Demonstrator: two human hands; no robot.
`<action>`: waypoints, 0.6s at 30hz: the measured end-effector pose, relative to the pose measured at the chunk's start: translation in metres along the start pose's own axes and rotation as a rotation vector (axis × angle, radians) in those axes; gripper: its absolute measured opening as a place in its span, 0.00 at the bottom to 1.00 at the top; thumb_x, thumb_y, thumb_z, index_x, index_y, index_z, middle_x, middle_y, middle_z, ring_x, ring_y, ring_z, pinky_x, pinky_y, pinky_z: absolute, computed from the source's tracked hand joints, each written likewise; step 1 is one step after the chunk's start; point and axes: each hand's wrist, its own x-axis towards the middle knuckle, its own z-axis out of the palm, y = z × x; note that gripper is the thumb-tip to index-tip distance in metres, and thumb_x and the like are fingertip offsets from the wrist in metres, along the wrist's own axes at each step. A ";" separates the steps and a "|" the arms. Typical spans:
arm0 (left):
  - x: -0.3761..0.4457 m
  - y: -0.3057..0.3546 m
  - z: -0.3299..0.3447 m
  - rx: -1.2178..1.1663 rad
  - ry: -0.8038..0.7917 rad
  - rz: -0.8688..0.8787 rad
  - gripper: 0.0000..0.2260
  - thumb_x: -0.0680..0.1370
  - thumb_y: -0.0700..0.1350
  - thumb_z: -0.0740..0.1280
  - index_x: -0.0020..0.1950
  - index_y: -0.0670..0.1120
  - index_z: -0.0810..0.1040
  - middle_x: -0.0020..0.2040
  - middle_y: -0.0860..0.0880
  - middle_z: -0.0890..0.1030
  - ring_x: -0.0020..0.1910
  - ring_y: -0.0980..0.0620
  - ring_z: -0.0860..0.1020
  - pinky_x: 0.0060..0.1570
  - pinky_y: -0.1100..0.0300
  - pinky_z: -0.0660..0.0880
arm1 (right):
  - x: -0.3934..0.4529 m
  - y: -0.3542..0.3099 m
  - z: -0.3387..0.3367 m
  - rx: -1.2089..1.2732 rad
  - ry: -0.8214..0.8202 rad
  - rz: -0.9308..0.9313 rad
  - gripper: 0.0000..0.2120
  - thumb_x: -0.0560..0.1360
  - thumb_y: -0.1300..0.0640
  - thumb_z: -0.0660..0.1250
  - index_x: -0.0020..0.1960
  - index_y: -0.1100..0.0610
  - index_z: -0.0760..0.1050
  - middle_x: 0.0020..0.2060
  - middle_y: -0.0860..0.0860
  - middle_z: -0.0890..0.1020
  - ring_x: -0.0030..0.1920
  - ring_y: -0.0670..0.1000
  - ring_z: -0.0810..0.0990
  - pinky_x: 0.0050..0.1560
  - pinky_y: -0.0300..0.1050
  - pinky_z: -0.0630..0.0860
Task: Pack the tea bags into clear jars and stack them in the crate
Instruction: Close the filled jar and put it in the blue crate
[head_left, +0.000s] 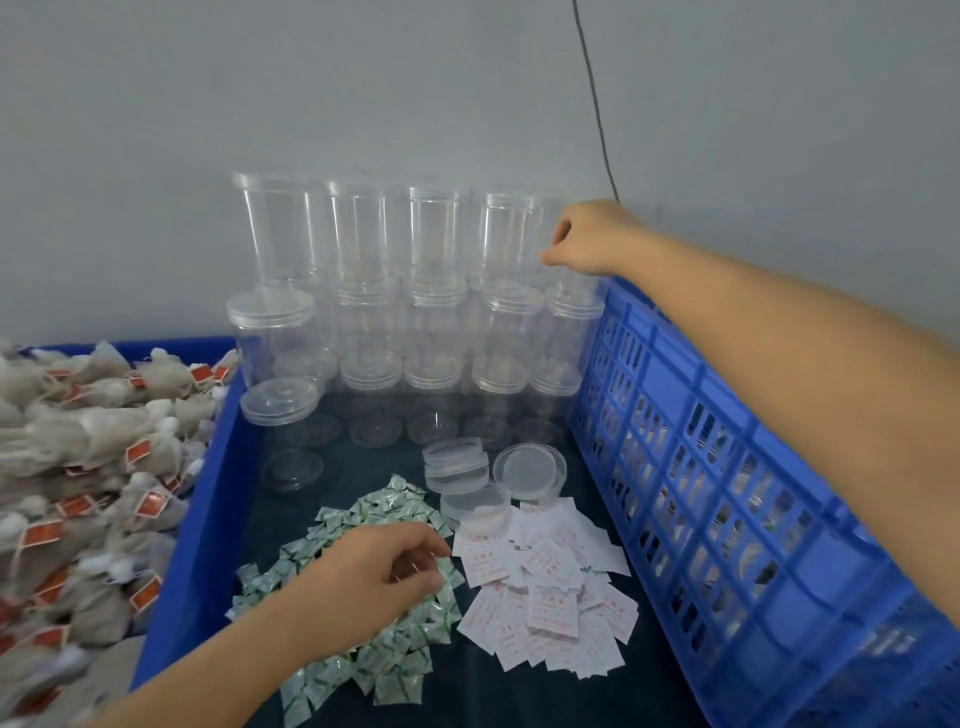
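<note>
Clear jars (363, 312) stand stacked three rows high against the wall. My right hand (592, 239) reaches over the corner of the blue lattice crate (727, 467) and closes on the top-right jar (543, 223) of the stack. My left hand (374, 571) rests on a heap of small green-and-white sachets (363, 665), with its fingertips pinched on one. Tea bags (93, 447) with red tags lie piled in a blue bin (208, 467) at the left.
Loose clear lids (530, 467) lie in front of the jars. White printed paper slips (550, 597) are spread beside the sachets on the dark table (519, 691). A black cable (597, 104) hangs down the grey wall.
</note>
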 end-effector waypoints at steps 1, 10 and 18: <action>0.000 0.000 0.000 0.003 0.003 0.003 0.07 0.78 0.49 0.67 0.51 0.62 0.75 0.44 0.61 0.80 0.41 0.66 0.77 0.40 0.70 0.73 | 0.007 -0.005 0.001 0.068 0.078 0.013 0.18 0.74 0.48 0.71 0.57 0.59 0.78 0.54 0.55 0.80 0.56 0.57 0.78 0.50 0.46 0.72; 0.004 0.003 -0.006 -0.064 -0.032 0.018 0.08 0.77 0.51 0.67 0.56 0.57 0.79 0.48 0.62 0.81 0.45 0.69 0.77 0.50 0.72 0.74 | 0.068 -0.041 0.013 0.205 0.108 0.060 0.39 0.74 0.40 0.69 0.76 0.56 0.59 0.71 0.59 0.66 0.70 0.61 0.67 0.64 0.51 0.68; 0.005 0.002 -0.005 -0.163 -0.016 0.008 0.09 0.78 0.50 0.66 0.57 0.54 0.80 0.51 0.56 0.82 0.47 0.66 0.78 0.54 0.70 0.73 | 0.089 -0.042 0.020 0.291 0.056 0.137 0.44 0.71 0.37 0.72 0.74 0.62 0.60 0.69 0.58 0.71 0.66 0.61 0.72 0.54 0.48 0.69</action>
